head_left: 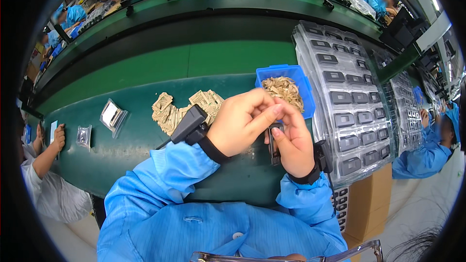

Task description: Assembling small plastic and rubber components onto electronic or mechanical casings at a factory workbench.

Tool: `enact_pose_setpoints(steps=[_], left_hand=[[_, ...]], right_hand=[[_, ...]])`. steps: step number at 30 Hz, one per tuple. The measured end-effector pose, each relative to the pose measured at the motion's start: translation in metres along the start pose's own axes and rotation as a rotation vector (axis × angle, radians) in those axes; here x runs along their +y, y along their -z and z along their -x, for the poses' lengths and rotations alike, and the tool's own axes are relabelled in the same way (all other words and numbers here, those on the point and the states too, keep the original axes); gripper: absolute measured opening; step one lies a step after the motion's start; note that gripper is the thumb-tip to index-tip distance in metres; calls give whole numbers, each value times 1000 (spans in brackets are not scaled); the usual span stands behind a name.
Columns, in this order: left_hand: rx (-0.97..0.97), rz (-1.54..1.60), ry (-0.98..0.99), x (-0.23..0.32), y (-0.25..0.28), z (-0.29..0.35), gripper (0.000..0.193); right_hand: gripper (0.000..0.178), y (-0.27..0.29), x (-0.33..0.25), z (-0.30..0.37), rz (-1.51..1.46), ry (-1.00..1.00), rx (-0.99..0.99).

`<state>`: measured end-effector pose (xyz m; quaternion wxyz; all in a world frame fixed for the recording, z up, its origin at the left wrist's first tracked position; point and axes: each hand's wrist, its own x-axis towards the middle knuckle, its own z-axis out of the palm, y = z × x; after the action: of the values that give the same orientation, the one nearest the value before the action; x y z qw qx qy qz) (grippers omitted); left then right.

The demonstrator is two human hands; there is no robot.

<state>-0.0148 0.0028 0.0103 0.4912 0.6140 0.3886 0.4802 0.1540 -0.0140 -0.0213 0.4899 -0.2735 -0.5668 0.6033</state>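
My right hand point(297, 148) is closed around a small black device part point(274, 154), which hangs below the fingers with its narrow face showing. Close beside it, the fingers of my left hand point(242, 122) are pinched together at the top of the part. Whatever is between those left fingertips is hidden. Beyond my hands stands a blue bin point(310, 109) holding tan strips and scraps point(284, 90). Left of my left wrist lie loose piles of flat tan frame-shaped pieces point(165, 114) on the green mat point(136, 153).
Stacked clear plastic trays point(315, 111) of black casings stand at the right, above a cardboard box point(371, 199). Clear bags point(113, 117) with small parts lie at the left. A person's hand point(58, 138) is at the far left; several co-workers sit across the bench.
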Motion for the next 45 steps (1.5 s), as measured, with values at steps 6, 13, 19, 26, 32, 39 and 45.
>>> enact_pose_setpoints(steps=[6, 13, 19, 26, 32, 39, 45], left_hand=[[-172, -96, 98, -4, 0, -5, 25], [198, -2, -155, -12, 5, -7, 14], [81, -220, -84, -4, 1, -7, 4], [100, 166, -33, -16, 3, -11, 12], [242, -780, -632, -4, 0, -8, 21], [191, -792, -777, -4, -1, -1, 25], [211, -873, -770, 3, -6, 3, 22]], right_hand=[[66, -8, 9, -1, 76, 154, 228], [34, 7, -5, -1, -271, -229, 235], [25, 9, 0, -1, -145, -74, 348], [26, 3, 1, -1, -56, -9, 373], [41, -1, 8, 1, 74, 149, 317], [43, -5, 11, 4, 137, 232, 235], [37, 1, 21, 7, 341, 273, 271]])
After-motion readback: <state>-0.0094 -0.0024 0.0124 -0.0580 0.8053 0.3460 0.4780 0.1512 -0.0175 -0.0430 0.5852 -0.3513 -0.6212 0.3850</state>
